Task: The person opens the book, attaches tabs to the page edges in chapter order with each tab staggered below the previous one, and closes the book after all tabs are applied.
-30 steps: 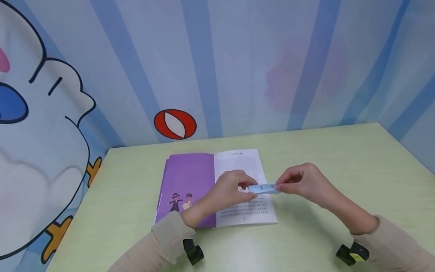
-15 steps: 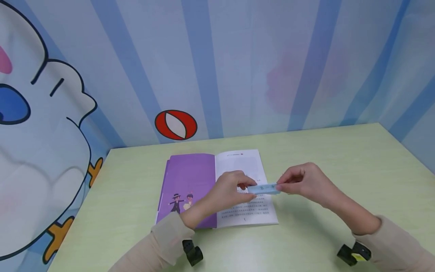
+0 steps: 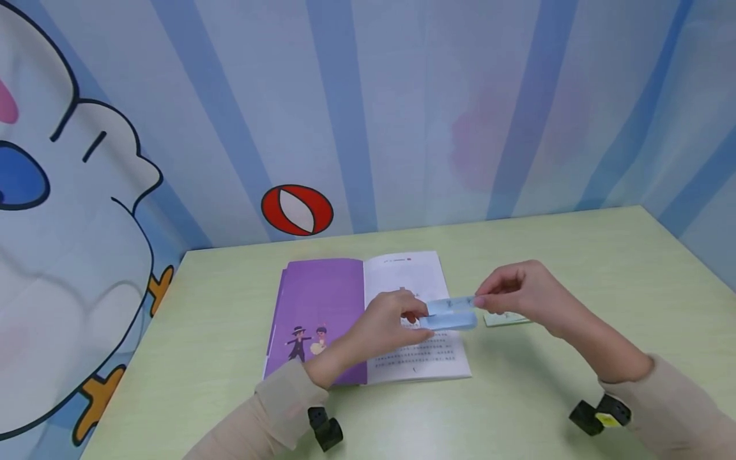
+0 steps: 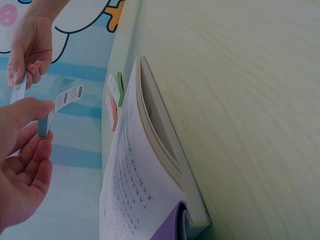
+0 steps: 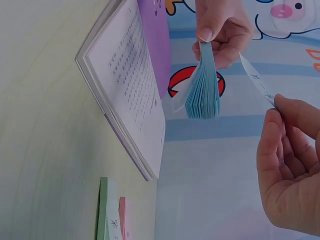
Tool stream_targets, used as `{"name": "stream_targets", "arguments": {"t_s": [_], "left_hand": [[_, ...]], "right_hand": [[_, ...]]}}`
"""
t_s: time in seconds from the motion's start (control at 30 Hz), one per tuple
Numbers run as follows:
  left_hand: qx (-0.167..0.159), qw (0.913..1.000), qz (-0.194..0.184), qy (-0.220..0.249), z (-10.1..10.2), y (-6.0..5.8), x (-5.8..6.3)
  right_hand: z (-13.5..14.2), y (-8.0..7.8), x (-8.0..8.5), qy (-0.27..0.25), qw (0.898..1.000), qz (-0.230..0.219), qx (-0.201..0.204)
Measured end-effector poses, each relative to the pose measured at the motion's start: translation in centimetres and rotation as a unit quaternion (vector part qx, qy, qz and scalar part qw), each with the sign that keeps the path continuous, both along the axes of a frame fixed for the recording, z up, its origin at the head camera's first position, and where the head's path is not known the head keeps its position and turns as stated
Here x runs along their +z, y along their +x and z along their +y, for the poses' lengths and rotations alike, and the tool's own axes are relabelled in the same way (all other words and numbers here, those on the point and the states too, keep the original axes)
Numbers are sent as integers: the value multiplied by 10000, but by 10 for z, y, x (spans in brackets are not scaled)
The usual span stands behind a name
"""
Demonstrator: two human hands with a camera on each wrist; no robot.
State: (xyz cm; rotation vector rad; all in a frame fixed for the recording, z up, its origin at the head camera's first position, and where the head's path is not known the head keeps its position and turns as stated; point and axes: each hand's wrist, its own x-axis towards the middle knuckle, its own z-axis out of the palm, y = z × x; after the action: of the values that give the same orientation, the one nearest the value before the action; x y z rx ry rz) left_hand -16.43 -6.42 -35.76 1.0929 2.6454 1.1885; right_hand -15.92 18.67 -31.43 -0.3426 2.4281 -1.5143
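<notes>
My left hand (image 3: 382, 326) pinches one end of a pad of narrow blue sticky notes (image 3: 451, 322) above the open book's right page. In the right wrist view the pad's sheets (image 5: 203, 97) fan out at the far end. My right hand (image 3: 526, 297) pinches the tip of a single blue note (image 3: 450, 305) between thumb and index finger. Handwritten characters show on that note (image 5: 257, 82), which stands apart from the pad in the right wrist view. A printed white strip (image 4: 68, 97) sticks out beside the pad in the left wrist view.
The book (image 3: 416, 361) lies open on the pale table (image 3: 604, 275), a purple page (image 3: 324, 294) at left. Right of it is a green note pad (image 3: 499, 319), partly behind my right hand. A pink pad (image 5: 122, 215) lies beside the green one. A striped curtain (image 3: 425, 128) stands behind.
My right hand has moved slightly up and right, lifting the written note off the blue pad. The green pad has come into view beneath it. My left hand stays nearly still.
</notes>
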Motion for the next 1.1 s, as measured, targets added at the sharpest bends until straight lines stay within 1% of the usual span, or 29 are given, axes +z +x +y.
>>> {"name": "stream_targets", "arguments": {"t_s": [0.3,0.47,0.53,0.7,0.87,0.97,1.1], "left_hand": [[-101,9996,-264,-28,3,7,-6],[-162,9985,-508,-129,4,14,-12],[-224,9982,-527,-177,5,18,-14],[-473,9977,-390,-299,5,26,-21],[-758,9957,-365,-391,6,33,-28],[-926,9934,-267,-619,6,38,-31],[-1100,9872,108,-1146,6,45,-32]], "right_hand": [[1,-8,0,-143,9997,-147,-110],[1,-11,0,-211,9994,-227,-145],[0,-12,-1,-250,9992,-257,-150],[0,-15,-4,-333,9988,-301,-178],[0,-17,-7,-412,9984,-328,-204],[0,-18,-9,-472,9982,-307,-212],[0,-20,-13,-517,9980,-302,-202]]}}
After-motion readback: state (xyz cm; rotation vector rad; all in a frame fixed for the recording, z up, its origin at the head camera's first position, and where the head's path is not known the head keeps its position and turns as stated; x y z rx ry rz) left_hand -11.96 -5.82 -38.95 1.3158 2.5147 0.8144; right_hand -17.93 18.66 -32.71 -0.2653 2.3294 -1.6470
